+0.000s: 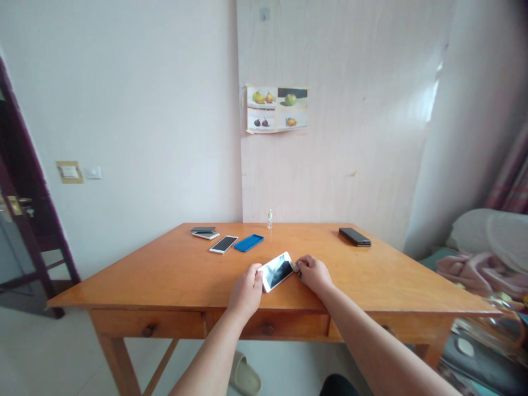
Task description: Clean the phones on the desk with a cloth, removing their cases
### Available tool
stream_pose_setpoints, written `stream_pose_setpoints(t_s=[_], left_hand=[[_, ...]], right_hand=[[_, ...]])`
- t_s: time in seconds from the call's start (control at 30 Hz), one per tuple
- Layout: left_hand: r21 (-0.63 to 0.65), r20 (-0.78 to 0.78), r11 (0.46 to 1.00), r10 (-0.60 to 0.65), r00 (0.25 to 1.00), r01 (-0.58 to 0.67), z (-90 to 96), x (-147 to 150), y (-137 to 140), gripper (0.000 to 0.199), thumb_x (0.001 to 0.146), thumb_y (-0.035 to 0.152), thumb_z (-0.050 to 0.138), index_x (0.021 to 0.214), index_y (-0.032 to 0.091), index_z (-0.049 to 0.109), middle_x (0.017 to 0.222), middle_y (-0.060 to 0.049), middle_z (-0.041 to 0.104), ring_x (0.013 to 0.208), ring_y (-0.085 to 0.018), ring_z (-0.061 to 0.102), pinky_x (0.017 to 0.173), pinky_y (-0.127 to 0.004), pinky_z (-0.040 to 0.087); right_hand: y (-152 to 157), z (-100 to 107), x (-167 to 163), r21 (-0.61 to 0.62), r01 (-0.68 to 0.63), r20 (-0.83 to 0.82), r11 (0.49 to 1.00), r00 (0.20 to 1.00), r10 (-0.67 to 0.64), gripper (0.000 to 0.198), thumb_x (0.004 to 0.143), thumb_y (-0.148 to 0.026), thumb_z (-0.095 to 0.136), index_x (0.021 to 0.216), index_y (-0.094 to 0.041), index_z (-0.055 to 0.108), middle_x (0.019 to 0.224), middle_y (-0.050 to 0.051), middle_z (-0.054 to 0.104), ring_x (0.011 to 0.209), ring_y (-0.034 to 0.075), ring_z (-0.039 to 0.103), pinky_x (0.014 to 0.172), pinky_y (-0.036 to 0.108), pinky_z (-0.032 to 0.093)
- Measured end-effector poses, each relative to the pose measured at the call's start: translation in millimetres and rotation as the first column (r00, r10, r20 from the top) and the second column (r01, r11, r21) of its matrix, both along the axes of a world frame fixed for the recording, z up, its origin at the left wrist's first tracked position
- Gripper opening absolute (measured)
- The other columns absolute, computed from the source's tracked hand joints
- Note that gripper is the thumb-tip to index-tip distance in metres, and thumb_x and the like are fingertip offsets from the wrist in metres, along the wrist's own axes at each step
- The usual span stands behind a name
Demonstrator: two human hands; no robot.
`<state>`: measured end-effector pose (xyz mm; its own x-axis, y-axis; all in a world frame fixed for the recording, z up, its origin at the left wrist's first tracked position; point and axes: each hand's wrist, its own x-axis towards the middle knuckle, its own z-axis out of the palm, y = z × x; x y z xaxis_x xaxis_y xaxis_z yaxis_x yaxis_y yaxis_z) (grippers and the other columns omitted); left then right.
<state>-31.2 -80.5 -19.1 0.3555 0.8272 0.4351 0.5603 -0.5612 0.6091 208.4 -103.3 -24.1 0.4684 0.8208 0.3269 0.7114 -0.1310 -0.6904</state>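
My left hand [246,290] is closed around the left end of a white smartphone [278,272], its thumb on the front. The phone is tilted above the near middle of the table, its glossy screen facing up and reflecting light. At the phone's right edge, my right hand [314,274] is closed in a pinch. Something small and greyish shows at those fingertips, too small to name. Beyond the hands, an empty blue phone case [249,243] lies beside another white smartphone [223,245] with a dark screen.
On the wooden table [165,275], a dark and a silver device [205,235] lie stacked at the back left. A black rectangular item [355,237] rests at the back right. By the wall stands a small clear bottle [270,220]. Drawers with round knobs [268,329] line the front.
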Motion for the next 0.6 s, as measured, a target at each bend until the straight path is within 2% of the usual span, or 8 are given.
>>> stream_pose_setpoints(t_s=[0.13,0.27,0.37,0.47,0.6], left_hand=[[-0.089,-0.004,0.995,0.035,0.999,-0.035,-2.0,1,9,0.026,0.096,0.033,0.041,0.112,0.023,0.058,0.106,-0.005,0.07,0.097,-0.019,0.063,0.078,-0.026,0.043],[-0.128,-0.042,0.989,0.074,0.996,-0.079,-3.0,6,18,0.024,0.093,0.029,0.042,0.105,0.023,0.062,0.099,-0.006,0.072,0.088,-0.019,0.065,0.07,-0.025,0.043],[-0.121,-0.071,0.988,0.085,0.994,-0.094,-3.3,9,23,0.022,0.09,0.026,0.044,0.096,0.023,0.065,0.093,-0.005,0.073,0.085,-0.019,0.065,0.068,-0.025,0.041],[-0.089,-0.098,0.99,0.099,0.99,-0.108,-3.1,11,25,0.02,0.086,0.021,0.045,0.088,0.022,0.066,0.095,-0.006,0.071,0.09,-0.021,0.063,0.072,-0.026,0.041],[-0.05,-0.119,0.99,0.129,0.984,-0.135,-2.4,12,23,0.021,0.084,0.026,0.049,0.093,0.02,0.067,0.101,-0.011,0.068,0.095,-0.023,0.061,0.08,-0.029,0.041]], right_hand=[[-3,4,-6,-0.039,-0.028,0.047,0.999,0.998,0.03,0.02,0.083,-0.035,0.054,0.085,-0.026,0.072,0.088,0.004,0.073,0.086,0.02,0.064,0.068,0.026,0.038],[-4,6,-8,-0.067,-0.031,0.074,0.997,0.997,0.036,0.021,0.084,-0.033,0.053,0.084,-0.025,0.072,0.087,0.004,0.072,0.086,0.02,0.063,0.068,0.026,0.037],[-4,6,-9,-0.078,-0.025,0.084,0.997,0.996,0.032,0.019,0.084,-0.031,0.053,0.086,-0.025,0.072,0.09,0.005,0.072,0.087,0.02,0.063,0.067,0.027,0.036],[-4,4,-9,-0.082,-0.023,0.086,0.996,0.996,0.03,0.018,0.084,-0.029,0.054,0.088,-0.026,0.071,0.093,0.005,0.071,0.088,0.021,0.062,0.068,0.027,0.036],[-5,3,-9,-0.074,-0.029,0.062,0.997,0.998,0.034,0.019,0.082,-0.026,0.053,0.089,-0.027,0.071,0.095,0.005,0.071,0.089,0.021,0.062,0.069,0.028,0.036]])
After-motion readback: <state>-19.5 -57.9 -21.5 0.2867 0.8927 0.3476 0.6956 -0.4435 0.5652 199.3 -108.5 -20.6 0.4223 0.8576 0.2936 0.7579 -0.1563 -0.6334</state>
